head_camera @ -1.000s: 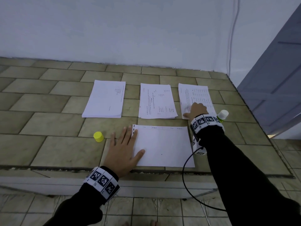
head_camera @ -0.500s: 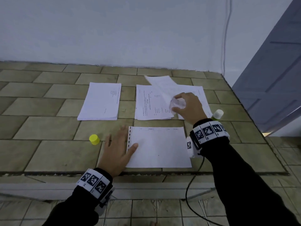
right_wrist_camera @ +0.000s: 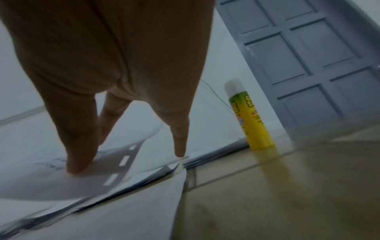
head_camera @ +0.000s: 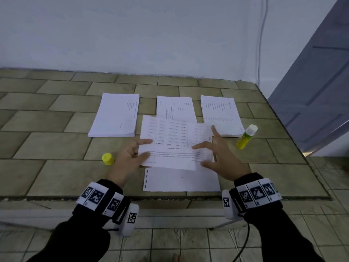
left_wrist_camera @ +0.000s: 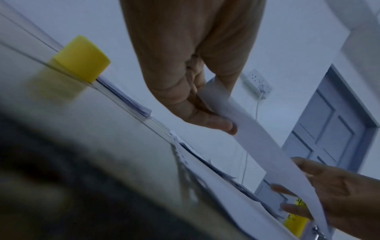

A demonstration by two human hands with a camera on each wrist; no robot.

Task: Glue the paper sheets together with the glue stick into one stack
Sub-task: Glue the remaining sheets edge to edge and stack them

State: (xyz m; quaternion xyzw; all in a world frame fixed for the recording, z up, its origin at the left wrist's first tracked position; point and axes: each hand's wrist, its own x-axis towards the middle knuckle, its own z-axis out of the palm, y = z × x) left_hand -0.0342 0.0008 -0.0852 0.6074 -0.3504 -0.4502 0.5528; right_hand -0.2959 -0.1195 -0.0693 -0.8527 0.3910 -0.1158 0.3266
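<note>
A moment ago the right hand was pulling one printed sheet off the far right pile, and now both hands are holding that sheet (head_camera: 174, 142) in the air over the blank sheet (head_camera: 181, 179) lying near the table (head_camera: 56, 167) edge. Going from the left, the yellow cap (head_camera: 108, 159) is standing alone on the tiles, just beside the left hand (head_camera: 128, 157). Behind it the left pile (head_camera: 115, 115) is sitting flat. The left hand is pinching the sheet's left edge between thumb and fingers. The middle pile (head_camera: 174, 104) is lying partly behind the lifted sheet. The right hand (head_camera: 220, 157) is holding the right edge with its fingers spread wide on top; its thumb seems to be underneath, but the blur is making that hard to tell. Further right the right pile (head_camera: 220, 114) is lying flat, and the glue stick (head_camera: 246, 137) is standing open just beside it, well apart from its cap. To do this step well, the hands are needing to line up the corners first, lower one edge slowly, then smooth the sheet flat so no bumps are forming.
</note>
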